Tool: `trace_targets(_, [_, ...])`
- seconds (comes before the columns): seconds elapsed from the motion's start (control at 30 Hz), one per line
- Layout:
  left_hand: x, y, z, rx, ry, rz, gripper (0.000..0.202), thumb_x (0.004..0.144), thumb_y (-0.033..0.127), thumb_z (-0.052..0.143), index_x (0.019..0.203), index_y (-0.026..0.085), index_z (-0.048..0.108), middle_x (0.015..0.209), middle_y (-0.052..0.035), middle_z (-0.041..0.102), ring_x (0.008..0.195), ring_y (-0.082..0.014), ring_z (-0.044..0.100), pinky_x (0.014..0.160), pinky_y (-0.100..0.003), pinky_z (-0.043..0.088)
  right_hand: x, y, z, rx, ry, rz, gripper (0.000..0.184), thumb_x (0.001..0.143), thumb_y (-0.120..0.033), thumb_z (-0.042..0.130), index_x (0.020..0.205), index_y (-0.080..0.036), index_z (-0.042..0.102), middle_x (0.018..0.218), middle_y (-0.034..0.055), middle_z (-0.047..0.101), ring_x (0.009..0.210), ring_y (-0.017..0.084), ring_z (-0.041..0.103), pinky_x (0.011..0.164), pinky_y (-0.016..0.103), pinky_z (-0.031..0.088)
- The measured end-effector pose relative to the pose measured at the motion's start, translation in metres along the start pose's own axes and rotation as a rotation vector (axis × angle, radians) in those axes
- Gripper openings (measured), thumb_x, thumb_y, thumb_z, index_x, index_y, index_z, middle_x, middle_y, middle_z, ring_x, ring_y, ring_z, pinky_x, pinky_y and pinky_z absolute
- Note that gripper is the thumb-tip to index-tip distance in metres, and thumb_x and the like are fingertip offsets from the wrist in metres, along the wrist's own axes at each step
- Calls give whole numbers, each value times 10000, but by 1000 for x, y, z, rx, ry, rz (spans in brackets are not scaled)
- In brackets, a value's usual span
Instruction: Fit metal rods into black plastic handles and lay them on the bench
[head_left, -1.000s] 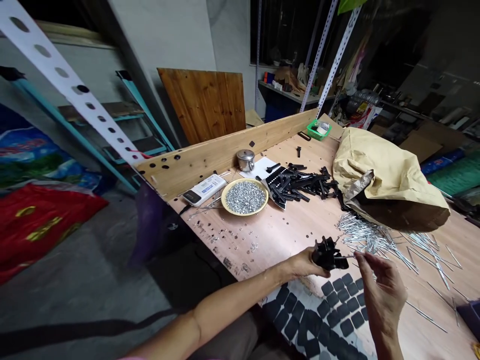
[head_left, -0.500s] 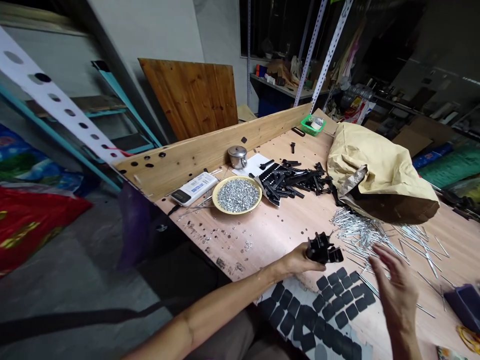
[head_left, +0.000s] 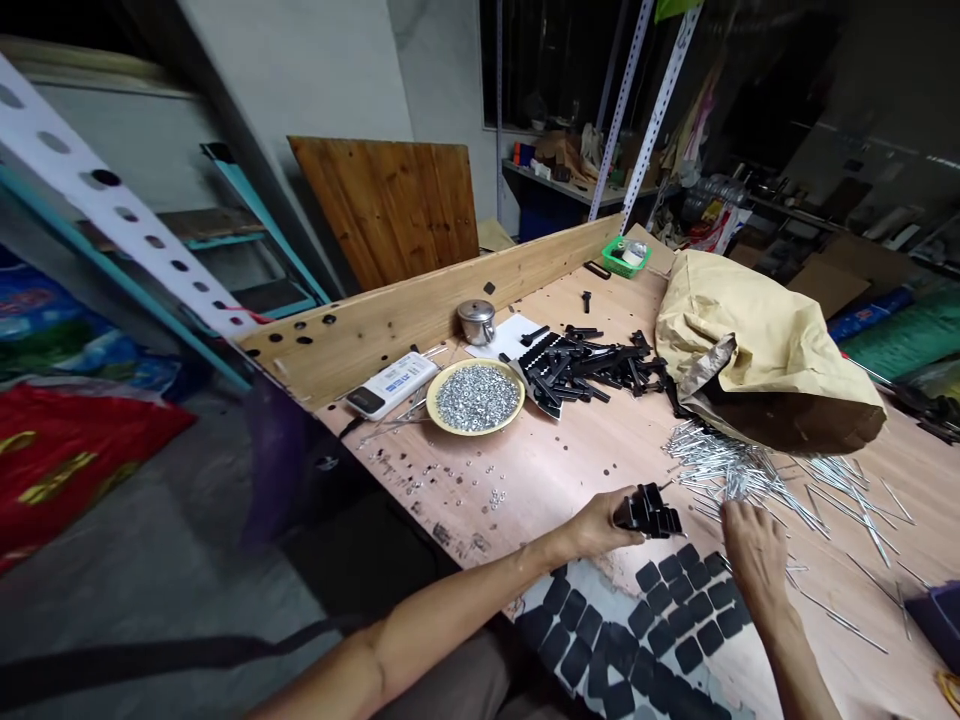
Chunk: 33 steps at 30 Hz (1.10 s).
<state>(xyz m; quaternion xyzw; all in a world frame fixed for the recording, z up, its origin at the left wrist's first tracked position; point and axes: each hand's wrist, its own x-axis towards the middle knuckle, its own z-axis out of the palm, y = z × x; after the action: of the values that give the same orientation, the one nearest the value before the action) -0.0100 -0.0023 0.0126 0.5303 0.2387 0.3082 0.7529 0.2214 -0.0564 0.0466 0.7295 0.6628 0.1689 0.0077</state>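
Note:
My left hand (head_left: 604,522) is wrapped around a bundle of black plastic parts (head_left: 651,512), held just above the table's near side. My right hand (head_left: 756,555) is at the near edge of a pile of thin metal rods (head_left: 739,465), back of the hand up and fingers curled together. Its fingertips are hidden, so I cannot make out what they grip. Below both hands, rows of black rounded-square pads (head_left: 664,638) lie on a grey sheet. Farther back, a heap of similar black plastic parts (head_left: 592,365) rests on the table.
A yellow bowl of small metal nuts (head_left: 480,398) stands left of centre, beside a white device (head_left: 394,385) and a metal cup (head_left: 476,322). A large paper sack (head_left: 750,320) lies behind the rods. A wooden board (head_left: 420,295) edges the table's back.
My right hand has moved left and come down onto the rods, its fingers going from spread to curled. My left hand still holds the black parts in nearly the same place.

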Motion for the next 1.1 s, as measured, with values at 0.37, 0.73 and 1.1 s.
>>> trace_targets(0.37, [3, 11, 2, 634, 112, 112, 273, 657, 48, 535, 901, 154, 600, 873, -35, 649, 819, -187, 583, 692, -249, 422, 12, -54, -98, 580, 31, -284, 278, 902, -368, 385, 878, -215, 615, 776, 45, 583, 646, 149, 594, 563, 263, 472])
trace_targets(0.73, [-1, 8, 1, -1, -11, 59, 475, 626, 134, 688, 1092, 140, 591, 1011, -72, 683, 951, -242, 619, 828, -322, 462, 14, -29, -106, 849, -31, -143, 363, 866, -407, 458, 1186, -236, 441, 1116, 94, 609, 957, 200, 633, 779, 338, 530])
trace_targets(1.1, [-7, 8, 8, -180, -2, 6, 532, 568, 130, 759, 1079, 149, 612, 1030, -52, 684, 1007, -230, 609, 936, -354, 436, -39, 3, 3, -64, -475, 133, 246, 883, -163, 412, 876, -227, 650, 879, 53, 666, 759, 163, 658, 519, 218, 377])
